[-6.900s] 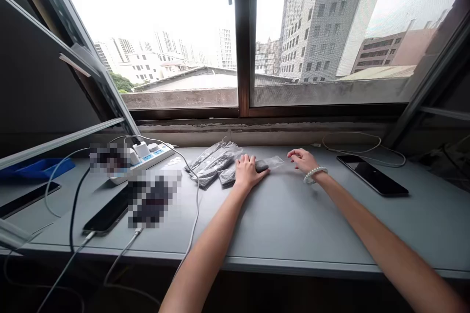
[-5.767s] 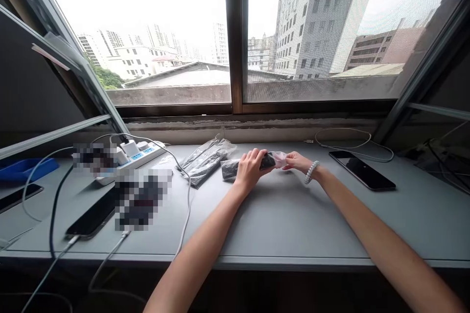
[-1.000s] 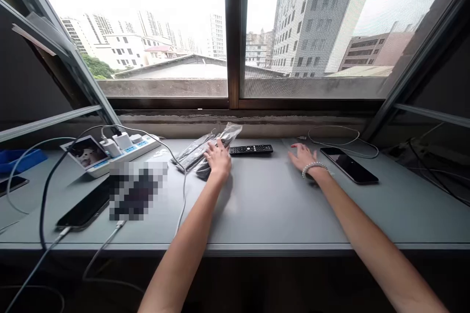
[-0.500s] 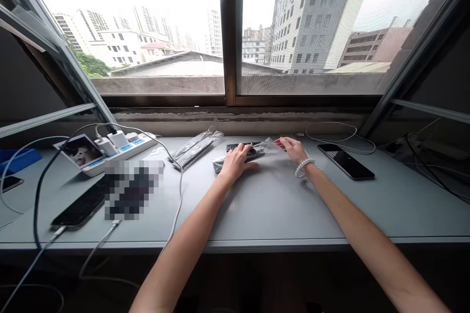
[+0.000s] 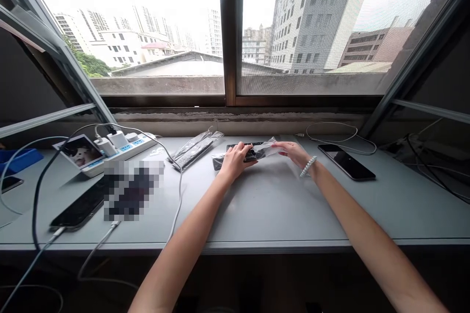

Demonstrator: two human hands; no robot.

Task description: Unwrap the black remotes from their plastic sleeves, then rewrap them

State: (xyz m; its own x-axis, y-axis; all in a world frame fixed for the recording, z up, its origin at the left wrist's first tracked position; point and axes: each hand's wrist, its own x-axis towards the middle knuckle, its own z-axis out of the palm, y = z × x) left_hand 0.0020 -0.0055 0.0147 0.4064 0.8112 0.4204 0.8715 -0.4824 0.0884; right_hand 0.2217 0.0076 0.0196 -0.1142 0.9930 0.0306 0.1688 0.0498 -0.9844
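Observation:
My left hand (image 5: 235,161) rests over a long black item in a clear plastic bag (image 5: 217,161), its fingers curled down around it and holding it to the desk. Behind these fingers shows a strip of small buttons on a black remote control (image 5: 232,146); whether it lies inside the bag or behind it I cannot tell. To the right, the bag's loose clear end (image 5: 267,146) is pinched between the thumb and fingers of my right hand (image 5: 293,151), which wears a beaded bracelet. Much of the black item is hidden under my left hand.
More long black items in clear bags (image 5: 194,149) lie left of my hands. On the right is a black phone (image 5: 347,161) beside a coiled white cable (image 5: 341,141). A power strip (image 5: 137,146), another phone (image 5: 82,205) and several cables occupy the left side. The window stands behind.
My right hand has turned flatter, its wrist shifting slightly right, and the bag's loose end has changed shape. My left hand has stayed almost in place on the bagged item.

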